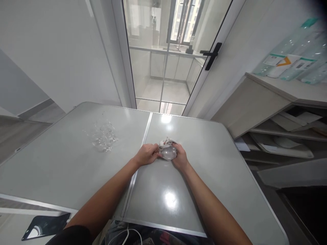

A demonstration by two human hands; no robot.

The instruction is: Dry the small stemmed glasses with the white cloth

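Above the right half of the folding table, both hands hold a clear, rounded, see-through piece (168, 153), like a small glass or plastic vessel; its exact kind cannot be made out. A crumpled white cloth or tissue (167, 142) lies along its far side. My left hand (148, 154) is closed, its fingertips pinching the left edge. From the right, my right hand (180, 156) wraps round the piece, thumb side towards me, partly hiding the cloth. On the left half of the table lies a loose heap of clear, shiny pieces (104, 136), too blurred to tell apart.
A metal-edged seam (146, 131) divides the grey table. At lower left a dark, glossy phone-like slab (46, 225) lies below table height. A white cable (127, 234) hangs by my lap. Large plastic bottles (286, 63) stand on the right shelf; a glass door (166, 61) is ahead.
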